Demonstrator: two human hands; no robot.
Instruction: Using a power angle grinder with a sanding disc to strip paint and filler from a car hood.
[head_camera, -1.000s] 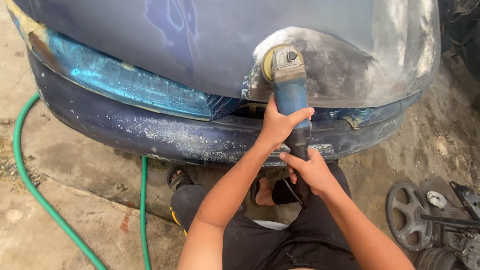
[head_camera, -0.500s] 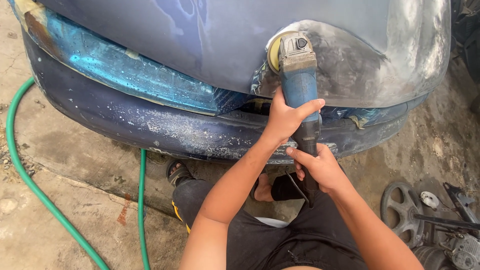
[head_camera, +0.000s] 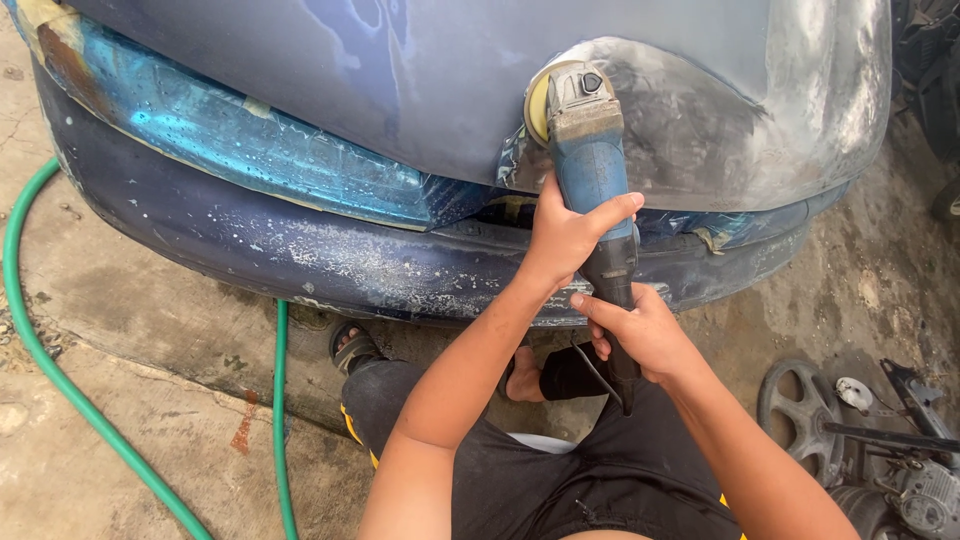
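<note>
Since the frame a second earlier, the blue-bodied handheld angle grinder with a yellow backing pad (head_camera: 585, 150) had climbed slightly up the panel, and your view had shifted with it. You held the tool in both hands: your left hand (head_camera: 570, 235) was wrapped around the mid-body, fingers closed on the casing, and your right hand (head_camera: 640, 330) gripped the black rear handle, fingers curled round it. The pad was pressed against the dented blue metal car body panel (head_camera: 420, 90), at the left edge of the bare grey ground-down patch (head_camera: 720, 130). By that showing, the right corner was largely stripped, while the broad blue paint to the left remained untouched; most of the surface looked still to be worked. Below lay the scuffed dark blue bumper (head_camera: 300, 260) and the dusty teal headlamp lens (head_camera: 250, 150). A green rubber hose (head_camera: 60, 390) curved over the concrete ground. A grey spoked wheel (head_camera: 800, 410) and machine parts sat well apart at your right.
</note>
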